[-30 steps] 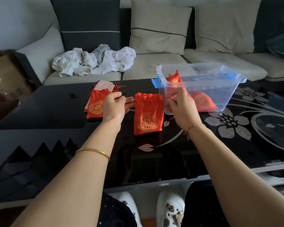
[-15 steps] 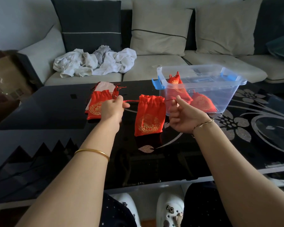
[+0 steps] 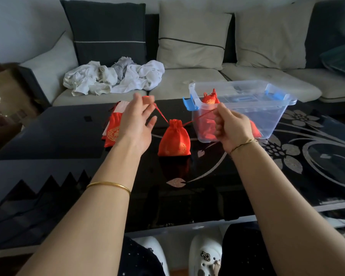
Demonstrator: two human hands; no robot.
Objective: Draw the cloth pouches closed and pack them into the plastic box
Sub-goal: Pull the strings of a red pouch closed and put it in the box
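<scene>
A red cloth pouch [image 3: 174, 139] with gold print stands on the black table, its neck gathered tight. Red drawstrings run from the neck up to both hands. My left hand [image 3: 136, 121] pinches the left string at thumb and forefinger, other fingers spread. My right hand [image 3: 230, 127] is fisted on the right string, in front of the clear plastic box [image 3: 271, 118]. The box has blue latches and holds a few red pouches [image 3: 210, 100]. A small pile of flat red pouches [image 3: 113, 131] lies left of my left hand, partly hidden by it.
The glossy black table [image 3: 58, 136] has silver flower patterns on the right. Behind it is a sofa with cushions and a heap of white cloth [image 3: 112, 77]. The table's front edge is near my knees and white shoes.
Both hands pulled the drawstrings outward and upward. The pouch's open mouth has cinched shut and the pouch now stands bunched instead of lying flat.
</scene>
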